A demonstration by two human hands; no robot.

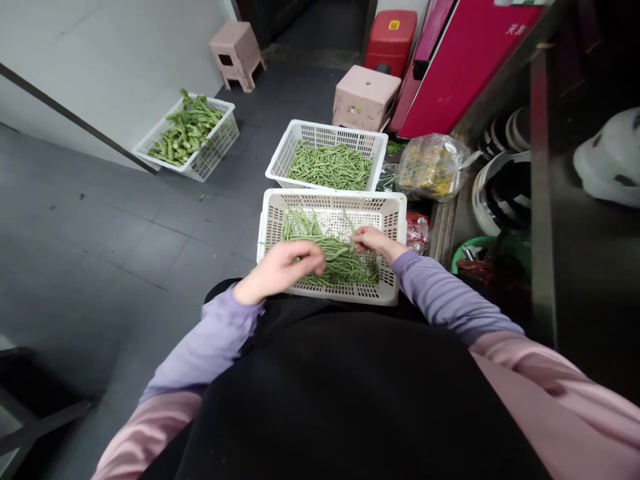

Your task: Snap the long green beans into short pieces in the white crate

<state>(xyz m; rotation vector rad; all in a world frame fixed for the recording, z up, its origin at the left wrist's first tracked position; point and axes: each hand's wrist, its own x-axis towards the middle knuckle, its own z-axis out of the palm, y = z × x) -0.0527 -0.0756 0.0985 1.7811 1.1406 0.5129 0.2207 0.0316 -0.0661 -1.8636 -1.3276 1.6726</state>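
Note:
A white plastic basket point(333, 197) sits in front of me with long green beans point(345, 257) inside. Over its right half, my right hand point(370, 240) is closed in a pinch on a green bean point(349, 219) that sticks up from the fingertips. My left hand point(293, 263) hovers over the left front part of the basket, fingers curled and a little blurred; whatever it may hold cannot be made out. Just beyond stands a second white basket point(337, 128) with short green bean pieces point(330, 167).
At the left wall a third white basket point(220, 133) carries thick green stalks. Two pink stools point(367, 87) and a red bin point(393, 40) are at the back. To the right lie a clear plastic bag point(433, 167), a green tub point(467, 247) and a metal shelf post point(543, 200).

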